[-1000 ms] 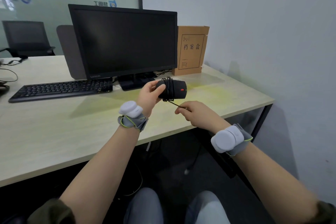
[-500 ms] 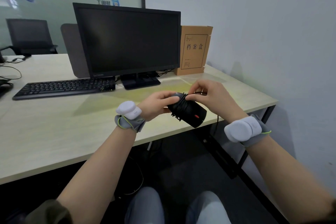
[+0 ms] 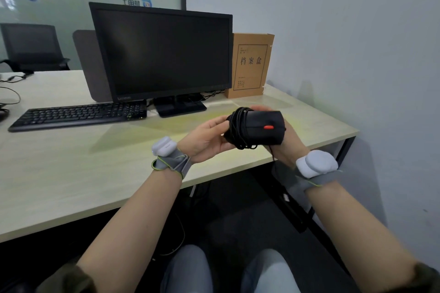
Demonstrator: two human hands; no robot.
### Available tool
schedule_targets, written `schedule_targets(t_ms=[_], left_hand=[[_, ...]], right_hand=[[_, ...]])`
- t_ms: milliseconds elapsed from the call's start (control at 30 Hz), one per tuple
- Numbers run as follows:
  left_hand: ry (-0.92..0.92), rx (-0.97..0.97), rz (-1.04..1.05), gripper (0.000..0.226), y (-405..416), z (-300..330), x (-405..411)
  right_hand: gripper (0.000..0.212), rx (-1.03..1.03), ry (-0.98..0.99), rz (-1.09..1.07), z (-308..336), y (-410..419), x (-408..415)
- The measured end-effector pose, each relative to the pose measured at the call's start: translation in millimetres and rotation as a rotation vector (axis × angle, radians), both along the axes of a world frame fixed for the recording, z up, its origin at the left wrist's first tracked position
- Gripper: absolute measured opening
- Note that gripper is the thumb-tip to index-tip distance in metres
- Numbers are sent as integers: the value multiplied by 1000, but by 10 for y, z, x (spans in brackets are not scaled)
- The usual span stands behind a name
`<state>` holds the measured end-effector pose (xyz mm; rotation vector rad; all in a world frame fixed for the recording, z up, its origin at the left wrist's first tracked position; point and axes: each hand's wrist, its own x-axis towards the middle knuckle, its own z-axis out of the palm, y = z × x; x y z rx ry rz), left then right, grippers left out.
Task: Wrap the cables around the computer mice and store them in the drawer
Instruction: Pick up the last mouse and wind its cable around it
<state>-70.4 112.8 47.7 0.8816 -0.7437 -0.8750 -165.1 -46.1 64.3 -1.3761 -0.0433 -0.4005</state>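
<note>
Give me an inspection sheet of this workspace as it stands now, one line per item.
Surface: light wood desk, standing against a grey wall.
Job's things: black mouse with a red wheel, held above the desk edge; no drawer seen.
Clutter: black keyboard, dark monitor, brown file box standing upright by the wall.
Hands: left hand grips the wrapped end of the mouse; right hand cups its other end from behind. Both wrists carry grey bands.
Cables: mouse cable coiled around the mouse body, a short tail hanging below it; thin wires lie at the desk's far left.
Surroundings: office chair behind the desk, glass partition with printed lettering.
</note>
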Motion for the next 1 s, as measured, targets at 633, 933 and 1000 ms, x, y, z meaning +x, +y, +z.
schedule_targets(t_ms=[633,933,1000], left_hand=[[104,-22,568,11,124,-132,106],[18,175,419,15,716,-218,137],[-28,238,392,15,969,-227,157]], right_hand=[[27,-351,445,143,-288,707,27],[9,-421,485,216,-326,1083,-19],[9,-395,492,276,-374,1235,-22]])
